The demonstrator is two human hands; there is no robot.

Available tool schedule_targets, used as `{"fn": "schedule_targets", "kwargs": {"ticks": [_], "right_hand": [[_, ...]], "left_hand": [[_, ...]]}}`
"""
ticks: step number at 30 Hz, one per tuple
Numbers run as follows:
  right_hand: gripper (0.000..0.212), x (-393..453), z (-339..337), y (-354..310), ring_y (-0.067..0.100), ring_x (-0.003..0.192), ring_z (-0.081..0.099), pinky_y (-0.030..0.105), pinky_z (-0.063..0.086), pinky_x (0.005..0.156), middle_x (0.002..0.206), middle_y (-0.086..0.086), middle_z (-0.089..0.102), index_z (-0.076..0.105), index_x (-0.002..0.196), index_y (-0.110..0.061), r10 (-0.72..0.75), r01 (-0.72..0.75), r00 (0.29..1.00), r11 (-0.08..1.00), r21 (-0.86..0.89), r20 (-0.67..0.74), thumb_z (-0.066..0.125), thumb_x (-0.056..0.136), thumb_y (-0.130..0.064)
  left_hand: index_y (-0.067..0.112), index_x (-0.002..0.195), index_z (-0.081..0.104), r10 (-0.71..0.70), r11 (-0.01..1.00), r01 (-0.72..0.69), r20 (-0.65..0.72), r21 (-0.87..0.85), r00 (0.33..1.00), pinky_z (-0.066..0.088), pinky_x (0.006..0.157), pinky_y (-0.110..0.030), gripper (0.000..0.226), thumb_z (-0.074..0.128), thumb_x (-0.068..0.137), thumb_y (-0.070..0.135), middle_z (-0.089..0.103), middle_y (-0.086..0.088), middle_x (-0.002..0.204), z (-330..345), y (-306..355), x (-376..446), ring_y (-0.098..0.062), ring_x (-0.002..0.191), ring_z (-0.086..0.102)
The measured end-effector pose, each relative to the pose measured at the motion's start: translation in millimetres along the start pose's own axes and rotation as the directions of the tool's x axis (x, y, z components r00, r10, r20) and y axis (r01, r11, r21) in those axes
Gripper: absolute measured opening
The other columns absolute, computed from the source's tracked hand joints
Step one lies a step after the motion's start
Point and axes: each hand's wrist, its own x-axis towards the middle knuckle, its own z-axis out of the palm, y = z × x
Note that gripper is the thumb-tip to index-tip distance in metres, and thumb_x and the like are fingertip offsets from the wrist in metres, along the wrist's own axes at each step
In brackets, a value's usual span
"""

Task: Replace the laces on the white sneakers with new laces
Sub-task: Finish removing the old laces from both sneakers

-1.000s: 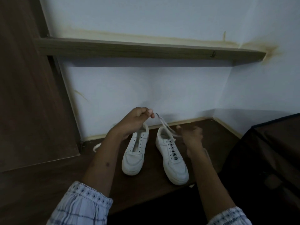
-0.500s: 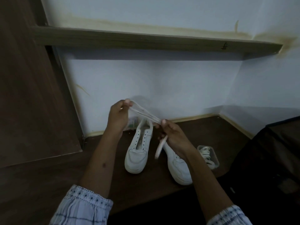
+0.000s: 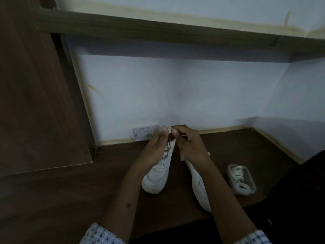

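Two white sneakers stand toes toward me on a dark wooden surface: the left sneaker (image 3: 156,178) and the right sneaker (image 3: 199,187), partly hidden by my right forearm. My left hand (image 3: 155,143) and my right hand (image 3: 190,145) meet above the sneakers' heels, fingertips pinched together on a white lace (image 3: 169,129). A loop of that lace hangs down between my hands over the left sneaker. A clear plastic box (image 3: 241,179) holding coiled white laces lies to the right of the right sneaker.
A small clear packet (image 3: 143,134) leans against the wall behind the sneakers. A wooden shelf (image 3: 158,30) runs overhead. A dark wooden panel (image 3: 35,103) stands at the left, a dark bag (image 3: 302,191) at the right edge.
My hands, spread apart with the lace stretched between them, have come together above the sneakers' heels. The view has tilted down and moved closer.
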Motion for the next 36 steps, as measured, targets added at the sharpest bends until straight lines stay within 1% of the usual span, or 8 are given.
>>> {"fn": "schedule_targets", "kwargs": {"ticks": [2, 3, 9, 13, 19, 24, 31, 36], "right_hand": [[0.021, -3.3, 6.7, -1.4, 0.015, 0.091, 0.066, 0.028, 0.055, 0.078, 0.094, -0.002, 0.069, 0.072, 0.097, -0.022, 0.072, -0.061, 0.995, 0.989, 0.136, -0.074, 0.057, 0.095, -0.008], [0.019, -5.3, 10.2, 2.2, 0.016, 0.093, 0.066, 0.033, 0.056, 0.082, 0.093, -0.004, 0.069, 0.073, 0.096, -0.02, 0.102, -0.088, 0.989, 0.988, 0.129, -0.106, 0.06, 0.093, -0.008], [0.018, -20.4, 18.4, 22.7, 0.019, 0.086, 0.071, 0.038, 0.059, 0.076, 0.091, 0.005, 0.074, 0.076, 0.099, -0.018, 0.308, -0.287, 0.948, 0.936, 0.206, -0.081, 0.073, 0.082, -0.014], [0.019, -39.7, 13.7, 38.6, -0.008, 0.09, 0.063, 0.01, 0.05, 0.073, 0.096, -0.013, 0.07, 0.072, 0.105, -0.021, 0.391, -0.335, 0.904, 0.899, 0.283, -0.172, 0.068, 0.087, -0.017], [0.013, -78.0, -11.6, 87.6, 0.006, 0.094, 0.062, 0.024, 0.049, 0.083, 0.095, -0.012, 0.069, 0.073, 0.095, -0.022, 0.225, -0.294, 0.857, 0.952, -0.081, -0.464, 0.065, 0.09, -0.013], [0.018, -99.6, -24.1, 118.9, 0.011, 0.093, 0.057, 0.024, 0.044, 0.082, 0.092, -0.01, 0.064, 0.072, 0.093, -0.023, 0.013, -0.222, 0.907, 0.864, -0.452, -0.42, 0.068, 0.085, -0.007], [0.042, -107.2, -40.4, 123.5, 0.022, 0.108, 0.05, 0.035, 0.043, 0.09, 0.115, 0.005, 0.053, 0.064, 0.114, -0.018, 0.032, -0.35, 0.873, 0.737, -0.579, -0.487, 0.08, 0.075, -0.017], [0.068, -107.0, -49.1, 127.1, 0.018, 0.127, 0.044, 0.034, 0.039, 0.095, 0.138, 0.001, 0.047, 0.047, 0.136, -0.025, 0.266, -0.49, 0.854, 0.7, -0.52, -0.447, 0.073, 0.078, -0.048]], "left_hand": [[0.025, 0.13, 0.054, 0.0, 0.998, 0.0, 0.0, -0.066, 1.0, 0.04, 0.074, -0.002, 0.05, 0.025, 0.1, 0.052, 0.064, 0.014, 0.113, 9.4, -11.0, -1.4, 0.008, 0.109, 0.057], [0.019, 0.135, 0.05, -0.013, 0.993, 0.013, 0.001, -0.113, 1.0, 0.04, 0.097, -0.018, 0.055, 0.025, 0.1, 0.052, 0.066, 0.004, 0.117, 13.4, -17.9, -1.0, 0.002, 0.112, 0.058], [0.015, 0.113, 0.063, -0.138, 0.96, 0.122, -0.047, -0.252, 0.989, 0.057, 0.07, -0.024, 0.047, 0.027, 0.103, 0.045, 0.073, -0.002, 0.087, 21.4, -39.0, -6.3, -0.024, 0.078, 0.07], [0.029, 0.093, 0.058, -0.173, 0.982, 0.185, -0.223, 0.034, 0.959, 0.046, 0.053, -0.023, 0.035, 0.031, 0.101, 0.049, 0.063, -0.001, 0.095, -0.6, -59.5, -5.7, -0.018, 0.078, 0.06], [0.007, 0.105, 0.058, -0.139, 0.819, 0.439, -0.616, 0.368, 0.775, 0.04, 0.078, -0.038, 0.041, 0.034, 0.104, 0.04, 0.061, -0.017, 0.105, -52.8, -137.6, 5.8, -0.034, 0.097, 0.056], [0.004, 0.149, 0.025, -0.224, 0.561, 0.58, -0.566, 0.591, 0.793, 0.022, 0.11, -0.049, 0.055, 0.034, 0.105, 0.034, 0.028, -0.024, 0.15, -51.0, -167.4, 12.2, -0.042, 0.134, 0.028], [0.024, 0.153, 0.024, 0.077, 0.691, 0.196, -0.341, 0.695, 0.937, 0.017, 0.119, -0.046, 0.075, 0.037, 0.091, 0.065, 0.022, -0.008, 0.16, 4.4, -150.9, 5.2, -0.027, 0.148, 0.016], [0.045, 0.152, 0.004, -0.01, 0.668, 0.262, -0.345, 0.696, 0.939, 0.032, 0.11, -0.047, 0.087, 0.06, 0.085, 0.057, 0.015, 0.001, 0.162, 26.1, -157.8, 2.1, -0.028, 0.146, 0.022]]}}
